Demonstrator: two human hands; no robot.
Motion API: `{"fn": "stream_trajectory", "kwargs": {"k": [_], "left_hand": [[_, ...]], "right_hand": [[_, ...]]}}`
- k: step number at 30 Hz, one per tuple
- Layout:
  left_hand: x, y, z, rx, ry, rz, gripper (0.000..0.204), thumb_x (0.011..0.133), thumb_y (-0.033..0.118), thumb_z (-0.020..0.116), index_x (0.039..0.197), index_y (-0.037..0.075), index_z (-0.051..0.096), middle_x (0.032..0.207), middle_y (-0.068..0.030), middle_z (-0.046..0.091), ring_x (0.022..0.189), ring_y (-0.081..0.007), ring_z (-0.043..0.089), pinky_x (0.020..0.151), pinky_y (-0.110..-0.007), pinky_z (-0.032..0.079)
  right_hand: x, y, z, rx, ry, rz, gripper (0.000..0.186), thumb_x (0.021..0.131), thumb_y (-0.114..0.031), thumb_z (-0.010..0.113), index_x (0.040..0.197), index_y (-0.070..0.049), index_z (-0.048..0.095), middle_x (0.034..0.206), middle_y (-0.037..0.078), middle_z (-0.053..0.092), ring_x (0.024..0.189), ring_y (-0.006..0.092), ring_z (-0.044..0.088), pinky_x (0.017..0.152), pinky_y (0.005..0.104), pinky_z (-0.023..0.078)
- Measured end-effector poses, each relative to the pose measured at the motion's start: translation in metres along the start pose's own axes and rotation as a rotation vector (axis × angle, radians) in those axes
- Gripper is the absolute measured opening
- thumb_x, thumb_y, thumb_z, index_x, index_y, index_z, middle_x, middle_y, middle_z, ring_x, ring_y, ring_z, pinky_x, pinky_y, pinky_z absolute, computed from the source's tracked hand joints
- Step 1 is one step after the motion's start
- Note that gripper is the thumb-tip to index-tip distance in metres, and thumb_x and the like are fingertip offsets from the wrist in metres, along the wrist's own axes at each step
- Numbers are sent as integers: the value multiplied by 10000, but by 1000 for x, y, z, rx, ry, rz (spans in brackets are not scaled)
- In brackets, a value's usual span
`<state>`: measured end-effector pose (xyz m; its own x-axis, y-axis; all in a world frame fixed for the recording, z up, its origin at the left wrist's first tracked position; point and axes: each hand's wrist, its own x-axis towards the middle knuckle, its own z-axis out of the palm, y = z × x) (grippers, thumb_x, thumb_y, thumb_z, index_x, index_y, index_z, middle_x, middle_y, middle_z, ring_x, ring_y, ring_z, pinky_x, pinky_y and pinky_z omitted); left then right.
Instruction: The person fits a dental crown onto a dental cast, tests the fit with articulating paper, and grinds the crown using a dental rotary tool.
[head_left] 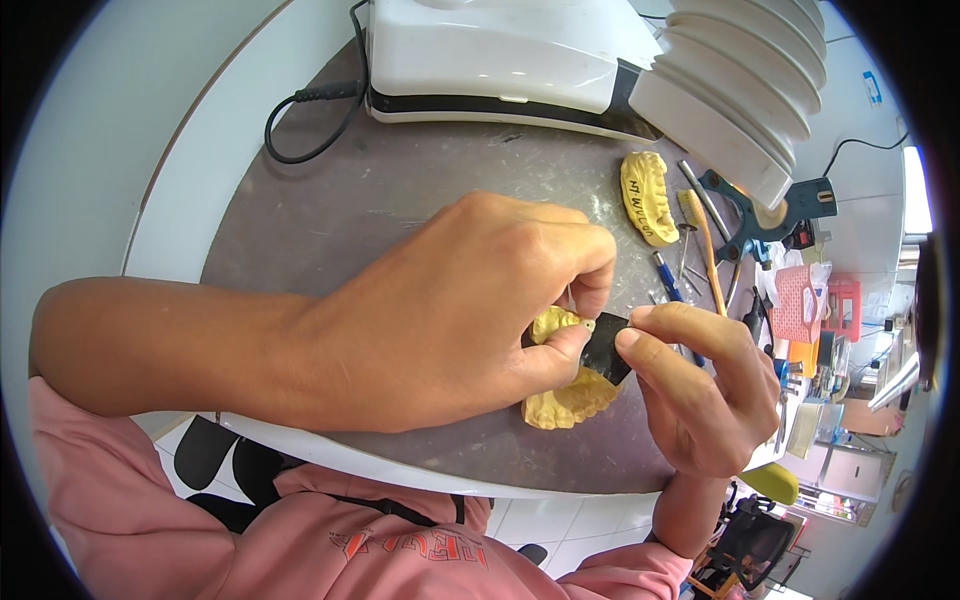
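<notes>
My left hand reaches across from the left, closed in a pinch over a yellow dental cast. A small pale tooth-like piece shows at its thumb tip; most of it is hidden. Part of the cast is covered by that thumb and palm. Between thumb and forefinger, my right hand grips a thin black square sheet by its right edge. The sheet's left edge reaches the left fingertips and lies over the cast's teeth.
A second yellow cast lies beyond my hands, beside a wooden-handled brush, a blue pen-like tool and a dark blue-green articulator. A white machine and a ribbed white hose stand at the back. A pink basket is at right.
</notes>
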<state>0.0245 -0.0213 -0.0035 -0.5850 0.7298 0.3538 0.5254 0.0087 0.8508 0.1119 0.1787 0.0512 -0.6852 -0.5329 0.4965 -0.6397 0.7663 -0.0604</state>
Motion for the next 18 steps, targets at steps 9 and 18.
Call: {"fn": "stream_trajectory", "kwargs": {"k": [9, 18], "left_hand": [[0, 0, 3, 8, 33, 24, 176, 767, -37, 699, 895, -4, 584, 819, -101, 626, 702, -231, 615, 654, -332, 527], [1, 0, 2, 14, 35, 9, 144, 778, -10, 690, 884, -15, 592, 795, -105, 620, 674, -220, 601, 627, -321, 514]], "right_hand": [[-6, 6, 10, 35, 139, 77, 408, 723, -3, 820, 1115, -23, 708, 933, 134, 730, 728, 245, 719, 587, 318, 574], [-7, 4, 9, 133, 18, 126, 375, 729, 59, 779, 1090, -17, 720, 780, 134, 708, 610, 246, 677, 528, 317, 511]]}}
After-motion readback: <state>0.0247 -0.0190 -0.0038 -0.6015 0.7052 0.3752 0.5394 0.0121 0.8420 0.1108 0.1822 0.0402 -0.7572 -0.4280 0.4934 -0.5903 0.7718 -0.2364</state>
